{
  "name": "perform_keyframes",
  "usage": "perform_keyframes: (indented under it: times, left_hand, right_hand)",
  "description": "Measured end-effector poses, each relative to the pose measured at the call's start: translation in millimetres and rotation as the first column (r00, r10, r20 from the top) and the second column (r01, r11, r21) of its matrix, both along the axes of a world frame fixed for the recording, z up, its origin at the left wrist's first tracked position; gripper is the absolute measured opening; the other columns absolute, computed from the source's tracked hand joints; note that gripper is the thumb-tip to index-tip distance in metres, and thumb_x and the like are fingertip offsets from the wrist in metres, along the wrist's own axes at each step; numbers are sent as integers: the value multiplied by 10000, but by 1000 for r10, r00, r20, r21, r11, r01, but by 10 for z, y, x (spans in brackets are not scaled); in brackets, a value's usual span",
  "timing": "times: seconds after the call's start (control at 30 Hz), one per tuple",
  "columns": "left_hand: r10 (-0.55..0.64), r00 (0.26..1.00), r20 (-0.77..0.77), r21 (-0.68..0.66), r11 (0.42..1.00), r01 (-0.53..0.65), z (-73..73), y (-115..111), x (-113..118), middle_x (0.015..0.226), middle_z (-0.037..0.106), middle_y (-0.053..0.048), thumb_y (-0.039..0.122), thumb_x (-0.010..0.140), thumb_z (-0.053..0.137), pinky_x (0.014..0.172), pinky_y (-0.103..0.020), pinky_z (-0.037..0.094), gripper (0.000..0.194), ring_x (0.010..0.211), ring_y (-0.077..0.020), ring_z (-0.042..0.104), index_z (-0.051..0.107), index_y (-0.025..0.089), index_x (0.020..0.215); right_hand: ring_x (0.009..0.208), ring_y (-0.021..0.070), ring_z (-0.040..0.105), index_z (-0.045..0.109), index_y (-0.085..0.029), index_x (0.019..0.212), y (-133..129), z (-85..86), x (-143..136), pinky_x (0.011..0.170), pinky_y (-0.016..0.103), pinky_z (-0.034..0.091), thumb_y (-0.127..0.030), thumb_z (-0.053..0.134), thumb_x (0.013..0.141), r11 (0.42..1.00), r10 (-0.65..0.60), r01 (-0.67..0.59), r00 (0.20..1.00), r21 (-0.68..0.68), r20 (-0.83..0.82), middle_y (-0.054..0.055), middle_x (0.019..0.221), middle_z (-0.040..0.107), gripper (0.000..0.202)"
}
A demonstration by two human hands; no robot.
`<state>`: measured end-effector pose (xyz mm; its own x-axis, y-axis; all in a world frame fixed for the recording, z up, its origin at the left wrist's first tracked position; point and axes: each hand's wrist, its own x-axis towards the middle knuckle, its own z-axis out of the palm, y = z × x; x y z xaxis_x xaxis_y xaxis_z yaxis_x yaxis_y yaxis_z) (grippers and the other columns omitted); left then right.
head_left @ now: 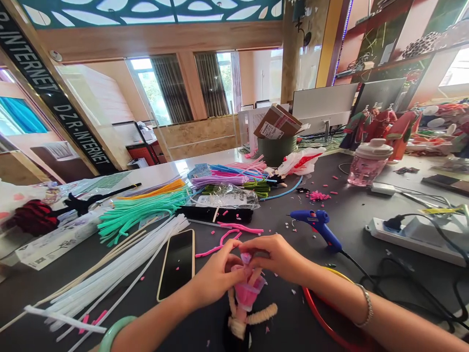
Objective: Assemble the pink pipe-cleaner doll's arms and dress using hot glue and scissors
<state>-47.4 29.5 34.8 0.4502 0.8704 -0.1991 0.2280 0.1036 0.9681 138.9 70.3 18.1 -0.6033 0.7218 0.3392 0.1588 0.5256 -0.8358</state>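
A small doll with a pink dress (246, 295) lies upside down to me at the table's near edge. Its fuzzy beige arms (263, 314) spread out, and black hair (231, 336) shows at the bottom. My left hand (219, 270) curls round the doll's lower end from the left, fingers closed. From the right, my right hand (279, 255) pinches there too, beside a small pink-purple piece (246, 257) between the fingertips. The fingers partly hide the contact.
Left lie a phone (177, 266), white pipe cleaners (120, 274) and green pipe cleaners (146, 210). Pink pieces (242, 228) lie ahead. To the right are a blue glue gun (318, 226), a red ring-shaped object (322, 320), a power strip (414, 239) and a pink bottle (369, 164).
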Motion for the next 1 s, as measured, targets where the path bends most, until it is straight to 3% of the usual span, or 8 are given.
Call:
perform_keyframes:
  times: [0.1, 0.2, 0.3, 0.4, 0.57, 0.77, 0.87, 1.0]
  left_hand:
    - [37, 999, -6, 8, 999, -37, -24, 64, 18, 810, 591, -7, 273, 741, 636, 742, -326, 441, 427, 783, -192, 607, 454, 190, 1119]
    - [87, 996, -23, 12, 996, -87, -95, 93, -22, 804, 564, 10, 236, 729, 626, 755, -317, 437, 399, 804, -192, 608, 501, 204, 1107]
    - [100, 994, -34, 14, 995, -99, -141, 104, -74, 868, 577, -6, 234, 732, 612, 766, -314, 443, 369, 845, -200, 608, 539, 204, 1093]
    - [79, 996, -38, 24, 997, -78, -113, 89, -91, 938, 607, -34, 234, 735, 611, 803, -319, 444, 305, 905, -216, 597, 577, 190, 1035]
    - [17, 999, -51, 31, 999, -15, 54, 17, -97, 810, 616, -21, 222, 737, 624, 739, -302, 458, 125, 805, -205, 592, 584, 177, 847]
    - [22, 994, -105, 104, 995, -11, 144, 52, -164, 826, 593, -3, 310, 710, 706, 755, -291, 456, 263, 795, -178, 559, 556, 186, 888]
    - [45, 998, -51, 93, 995, -40, 139, 103, -184, 777, 605, 1, 300, 723, 697, 765, -305, 466, 232, 766, -171, 565, 558, 182, 867]
    - [85, 993, -88, 152, 986, -71, 167, 145, -206, 803, 627, -10, 309, 727, 693, 748, -289, 462, 232, 774, -175, 566, 592, 177, 890]
  right_hand:
    - [717, 185, 683, 689, -223, 1067, 56, 0, 40, 631, 281, 524, -292, 576, 815, 994, -25, 22, 999, -108, -22, 18, 872, 728, 285]
    - [838, 216, 681, 698, -201, 1033, 106, 14, 156, 716, 325, 531, -368, 545, 842, 980, -103, 97, 994, -174, -25, 54, 940, 733, 296]
    - [811, 230, 683, 717, -207, 959, 107, 20, 235, 727, 346, 532, -376, 635, 776, 971, -124, 124, 992, -207, 12, 49, 870, 740, 262]
    - [693, 207, 674, 723, -217, 910, 48, 15, 203, 644, 310, 533, -276, 710, 691, 974, -78, 90, 995, -209, 67, 17, 764, 731, 227]
    - [638, 166, 631, 719, -214, 843, -86, 62, 26, 605, 257, 491, -185, 634, 737, 994, -38, 52, 991, -101, 131, 2, 725, 699, 138]
    - [647, 155, 613, 712, -223, 855, -104, 117, -120, 639, 248, 466, -126, 595, 778, 995, -68, 56, 989, 88, 135, 19, 745, 696, 170]
    - [698, 167, 639, 704, -220, 895, -52, 107, -150, 673, 254, 482, -106, 577, 788, 986, -90, 72, 989, 148, 120, 32, 799, 713, 201]
    - [739, 162, 654, 690, -226, 926, 1, 94, -138, 705, 242, 494, -103, 578, 797, 974, -114, 90, 988, 206, 107, 26, 849, 723, 210]
